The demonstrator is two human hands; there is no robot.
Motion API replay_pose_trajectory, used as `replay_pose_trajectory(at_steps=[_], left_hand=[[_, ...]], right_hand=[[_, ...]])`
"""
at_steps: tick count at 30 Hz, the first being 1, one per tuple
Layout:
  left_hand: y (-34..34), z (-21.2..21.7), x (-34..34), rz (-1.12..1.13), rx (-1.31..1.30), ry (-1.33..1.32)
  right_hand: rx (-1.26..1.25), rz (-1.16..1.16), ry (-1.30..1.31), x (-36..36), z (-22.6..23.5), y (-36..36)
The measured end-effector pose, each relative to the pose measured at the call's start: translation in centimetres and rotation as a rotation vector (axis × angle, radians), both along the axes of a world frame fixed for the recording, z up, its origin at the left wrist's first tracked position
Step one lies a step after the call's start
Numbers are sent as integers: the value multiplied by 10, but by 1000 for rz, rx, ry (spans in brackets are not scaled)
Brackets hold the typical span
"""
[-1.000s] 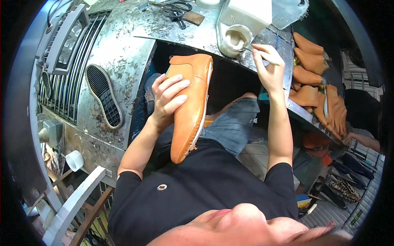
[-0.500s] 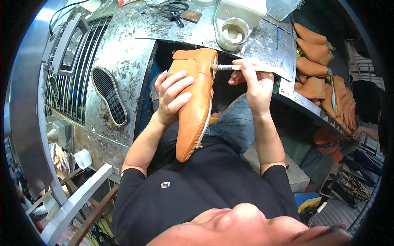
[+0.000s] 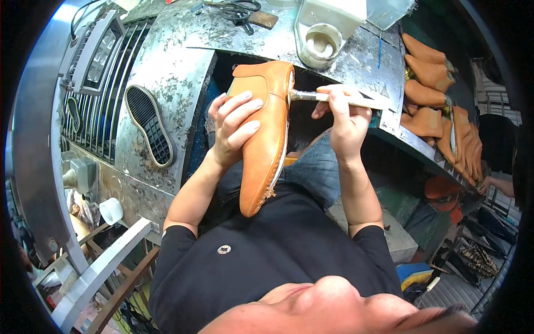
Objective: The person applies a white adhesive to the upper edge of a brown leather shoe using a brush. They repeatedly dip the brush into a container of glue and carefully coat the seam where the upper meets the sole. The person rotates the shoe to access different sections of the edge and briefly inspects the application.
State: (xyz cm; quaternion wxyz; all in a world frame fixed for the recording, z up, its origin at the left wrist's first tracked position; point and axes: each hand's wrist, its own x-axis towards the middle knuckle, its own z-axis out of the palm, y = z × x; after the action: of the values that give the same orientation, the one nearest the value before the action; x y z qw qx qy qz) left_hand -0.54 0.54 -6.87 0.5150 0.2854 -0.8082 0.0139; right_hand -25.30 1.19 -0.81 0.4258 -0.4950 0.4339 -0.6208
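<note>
- Tan shoe (image 3: 264, 139): held over the dark recess at the bench's front edge, heel end uppermost, toe directed toward the wearer's torso.
- Left hand (image 3: 233, 125): fingers spread across the shoe's side, gripping it and covering part of the leather.
- Right hand (image 3: 347, 119): closed in a narrow pinch on a brush (image 3: 311, 96), whose tip meets the shoe's lower edge near the heel.
- Metal bench (image 3: 200, 39): its mottled surface carries scissors (image 3: 239, 8) beside a brown block (image 3: 263, 20), near the far edge.
- Left side: a dark-treaded sole (image 3: 149, 125) lies on the metal next to a barred grille (image 3: 129, 58); a grey lamp (image 3: 99, 53) stands over the bars.
- Right side: tan uppers (image 3: 425, 92) lie in a row; another person's hand (image 3: 489, 182) is near their lower end.
- Containers: a clear jar (image 3: 317, 63), with pale material inside, stands against a white box-shaped vessel (image 3: 336, 16); the contents of the neighbouring translucent container (image 3: 389, 11) cannot be determined.
</note>
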Motion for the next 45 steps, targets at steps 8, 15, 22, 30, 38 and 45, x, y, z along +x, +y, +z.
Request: replay_pose_trajectory(at_steps=[8,15,22,30,38,45], left_hand=[[-1,3,3,16,-21,-16],[-2,2,3,-5,-17,-22],[-6,1,1,-3,-35,-11],[-8,2,3,20,-32,-19],[-8,11,1,67,-10,-47],[-11,16,2,105,-18,-86]], right_hand=[[2,39,61,8,7,-1],[1,48,50,7,0,5],[19,50,22,11,0,13],[35,41,0,16,0,24],[29,25,-37,18,4,32],[9,-8,-56,19,6,39]])
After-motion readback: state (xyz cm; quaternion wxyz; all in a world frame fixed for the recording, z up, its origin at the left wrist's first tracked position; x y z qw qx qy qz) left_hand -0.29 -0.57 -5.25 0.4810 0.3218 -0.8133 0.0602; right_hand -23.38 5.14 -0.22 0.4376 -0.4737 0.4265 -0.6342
